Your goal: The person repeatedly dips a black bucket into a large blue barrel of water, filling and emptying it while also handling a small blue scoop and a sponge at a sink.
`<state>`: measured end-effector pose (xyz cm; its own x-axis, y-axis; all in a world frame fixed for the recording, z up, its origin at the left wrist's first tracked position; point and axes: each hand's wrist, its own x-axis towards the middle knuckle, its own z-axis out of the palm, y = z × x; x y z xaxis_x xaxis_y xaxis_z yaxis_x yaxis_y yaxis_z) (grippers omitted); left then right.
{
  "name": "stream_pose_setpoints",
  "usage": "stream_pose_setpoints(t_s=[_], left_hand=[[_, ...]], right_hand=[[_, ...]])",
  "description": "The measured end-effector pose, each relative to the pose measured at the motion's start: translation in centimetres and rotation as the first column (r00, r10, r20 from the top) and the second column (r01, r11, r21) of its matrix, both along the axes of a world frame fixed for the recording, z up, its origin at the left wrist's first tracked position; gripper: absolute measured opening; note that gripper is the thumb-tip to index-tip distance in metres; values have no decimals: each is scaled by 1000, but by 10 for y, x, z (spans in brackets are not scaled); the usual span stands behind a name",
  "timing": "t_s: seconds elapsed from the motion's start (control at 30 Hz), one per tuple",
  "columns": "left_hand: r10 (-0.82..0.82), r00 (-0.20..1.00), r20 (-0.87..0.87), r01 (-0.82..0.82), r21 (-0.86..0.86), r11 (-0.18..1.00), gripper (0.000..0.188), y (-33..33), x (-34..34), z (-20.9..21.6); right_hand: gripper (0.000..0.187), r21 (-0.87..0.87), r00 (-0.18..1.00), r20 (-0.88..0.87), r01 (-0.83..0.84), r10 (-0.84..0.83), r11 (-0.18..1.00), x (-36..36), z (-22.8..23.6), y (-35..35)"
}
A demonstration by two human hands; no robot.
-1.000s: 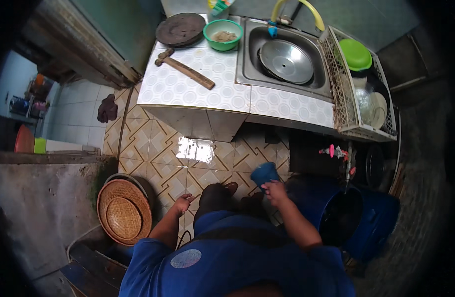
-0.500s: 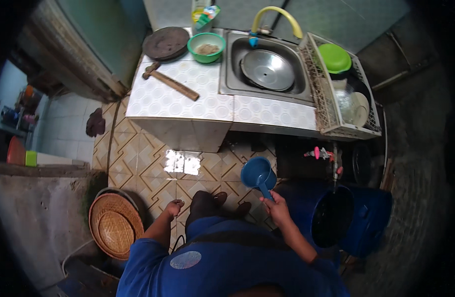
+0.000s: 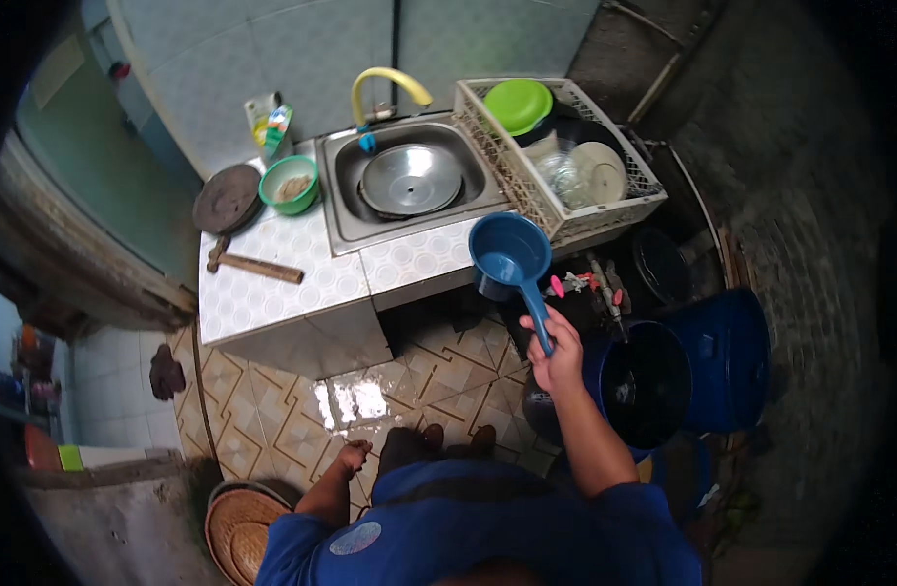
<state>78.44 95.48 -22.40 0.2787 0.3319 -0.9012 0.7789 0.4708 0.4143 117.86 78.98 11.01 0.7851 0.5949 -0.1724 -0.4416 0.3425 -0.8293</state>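
My right hand (image 3: 559, 354) is closed around the handle of a blue plastic water dipper (image 3: 508, 256). The dipper is held up in front of the counter's edge, its round mouth facing up; water cannot be made out for certain inside. My left hand (image 3: 354, 455) hangs low beside my body with its fingers curled in, and nothing shows in it. Just right of my right forearm stands an open blue barrel (image 3: 604, 376) with dark contents. Beyond the dipper, a metal basin (image 3: 411, 180) sits in the steel sink (image 3: 343, 227) under a yellow-hosed tap (image 3: 390, 74).
A crate (image 3: 526, 207) of dishes stands right of the sink. On the tiled counter (image 3: 272, 317) lie a hammer (image 3: 263, 269), a green bowl (image 3: 307, 198) and a round dark board (image 3: 227, 199). Woven trays (image 3: 235, 527) lean at lower left. The patterned floor (image 3: 263, 400) has a shiny patch.
My right hand has raised the dipper up and forward, from over the floor to the counter's edge. The view has turned rightward, so the counter and sink appear farther left.
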Motion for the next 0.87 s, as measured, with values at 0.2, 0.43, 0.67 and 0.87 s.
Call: stream_pose_setpoints(t_s=[0.2, 0.43, 0.67, 0.87], left_hand=[[-86, 995, 43, 89, -75, 993, 50, -8, 7, -9], [-193, 981, 22, 193, -184, 964, 53, -12, -7, -11], [-464, 886, -19, 455, -161, 876, 59, 6, 7, -27], [-657, 754, 29, 650, -181, 738, 49, 20, 106, -43]], right_hand=[[39, 11, 998, -14, 54, -54, 998, 31, 2, 36], [47, -153, 994, 35, 110, -106, 982, 43, -40, 32], [46, -405, 951, -153, 186, -267, 895, -15, -110, -34], [50, -639, 937, 222, -68, 268, 767, -105, -146, -71]])
